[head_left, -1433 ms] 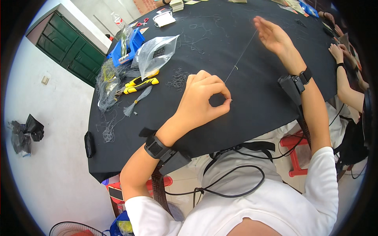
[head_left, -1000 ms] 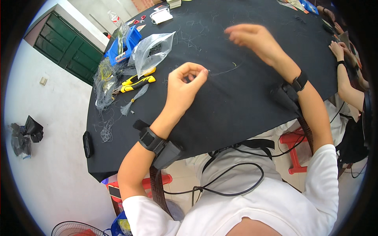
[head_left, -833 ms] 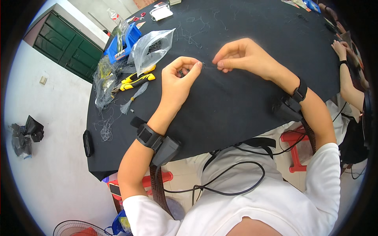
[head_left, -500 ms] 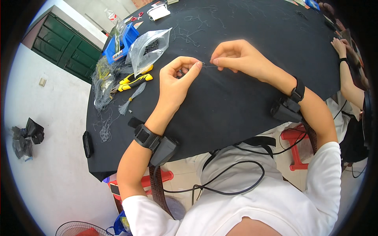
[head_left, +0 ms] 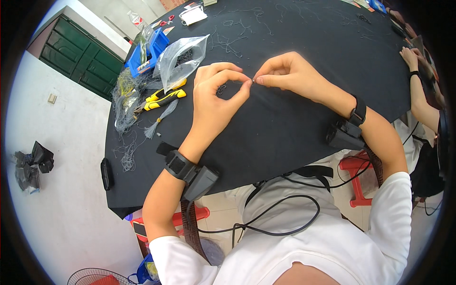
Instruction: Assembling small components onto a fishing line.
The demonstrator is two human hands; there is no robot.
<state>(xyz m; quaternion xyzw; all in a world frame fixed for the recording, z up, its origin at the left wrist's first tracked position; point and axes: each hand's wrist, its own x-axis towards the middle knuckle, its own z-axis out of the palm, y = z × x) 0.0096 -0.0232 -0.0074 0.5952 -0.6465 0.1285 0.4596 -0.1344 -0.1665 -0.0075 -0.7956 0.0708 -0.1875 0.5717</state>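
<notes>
My left hand (head_left: 214, 97) and my right hand (head_left: 290, 76) meet almost tip to tip above the dark cloth of the table. Each pinches with thumb and forefinger. Between the fingertips shows a tiny glinting bit (head_left: 253, 80), too small to name; of the thin thread seen earlier, hardly anything shows now. Several small dark rings (head_left: 221, 89) appear through the gap between my left thumb and forefinger, and I cannot tell whether they lie on the cloth. Left of that hand are yellow-and-black pliers (head_left: 164, 100) and a tied bundle of grey strands (head_left: 161, 119).
A clear plastic bag (head_left: 176, 71) of small dark pieces stands by a blue bin (head_left: 151, 52). Tangled grey line (head_left: 126, 102) covers the table's left edge. Red scissors (head_left: 167, 21) lie farther back. Another person's hand (head_left: 409, 58) rests at the right. Cables (head_left: 266, 232) cross my lap.
My left hand has moved right and turned slightly, its other fingers lifting. The fingertips of both hands have come together, closing the gap that the thin thread spanned.
</notes>
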